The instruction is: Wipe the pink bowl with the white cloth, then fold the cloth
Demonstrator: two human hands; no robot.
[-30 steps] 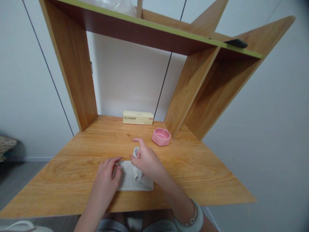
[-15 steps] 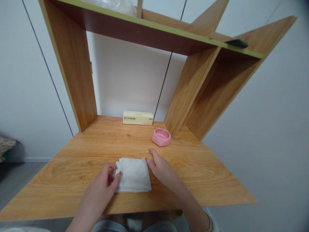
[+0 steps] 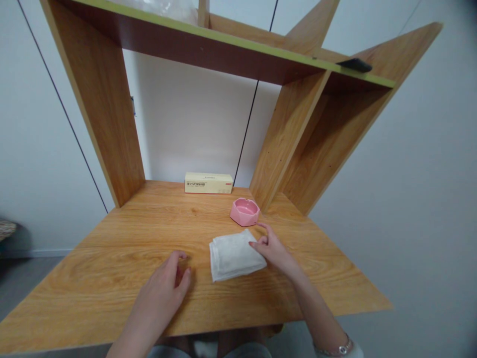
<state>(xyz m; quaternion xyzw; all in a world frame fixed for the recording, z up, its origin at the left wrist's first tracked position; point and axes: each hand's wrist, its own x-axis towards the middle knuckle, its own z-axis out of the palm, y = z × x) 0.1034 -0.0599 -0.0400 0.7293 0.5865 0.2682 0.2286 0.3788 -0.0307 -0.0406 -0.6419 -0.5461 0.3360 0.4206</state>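
Note:
A folded white cloth (image 3: 235, 254) is at the middle front of the wooden desk, slightly turned. My right hand (image 3: 271, 246) grips its right edge, thumb on top and index finger stretched out toward a pink faceted bowl (image 3: 245, 217). That bowl stands just beyond the cloth. To the left of the cloth, my left hand (image 3: 166, 283) hovers or rests by the desk surface, fingers curved and apart, with nothing in it. The fingers of my right hand under the cloth are partly hidden.
A cream-coloured long box (image 3: 208, 184) with printed lettering lies at the back of the desk (image 3: 122, 253). Wooden side panels and a shelf (image 3: 208, 45) rise around the back. A dark flat object (image 3: 356, 64) and a clear plastic bag (image 3: 164, 9) sit on the shelf.
The white cloth has moved right and turned, held in my right hand. My left hand has let go of its left edge and now lies apart from it.

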